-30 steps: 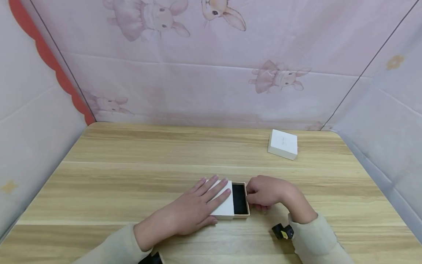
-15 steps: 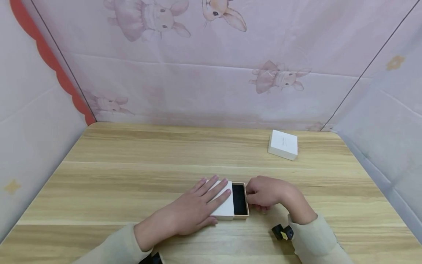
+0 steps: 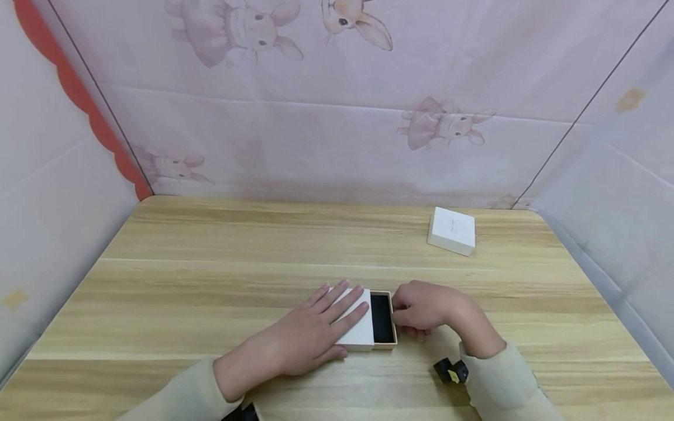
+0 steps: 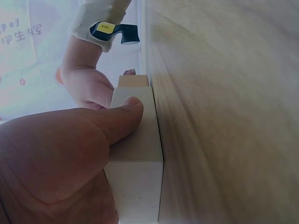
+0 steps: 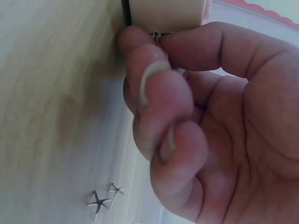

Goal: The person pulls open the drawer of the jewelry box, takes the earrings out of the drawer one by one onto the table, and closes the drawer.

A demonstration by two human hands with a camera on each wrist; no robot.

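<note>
A white sleeve box (image 3: pixel 360 327) lies on the table with its tan inner drawer (image 3: pixel 382 345) partly out on the right, showing a black pad (image 3: pixel 382 318). My left hand (image 3: pixel 300 336) rests flat on the sleeve, fingers straight and spread. In the left wrist view, its thumb (image 4: pixel 124 116) lies against the near side. My right hand (image 3: pixel 426 304) is at the drawer's end. There, the right wrist view shows thumb and forefinger pinching a small pull tab (image 5: pixel 157 35), mostly covered by the fingertips. Its other fingers (image 5: pixel 173 154) are curled.
Two small silver starfish-shaped pieces, one larger (image 5: pixel 99 202) and one smaller (image 5: pixel 117 189), lie on the wood in the right wrist view. A second white box (image 3: pixel 451 230) stands at the back right of the table (image 3: pixel 237 245). Printed cloth walls (image 3: pixel 316 146) enclose the back and sides.
The drawer has slid a very small way left into the sleeve, and the right fingertips have shifted with it. The left hand and the far box keep their places.
</note>
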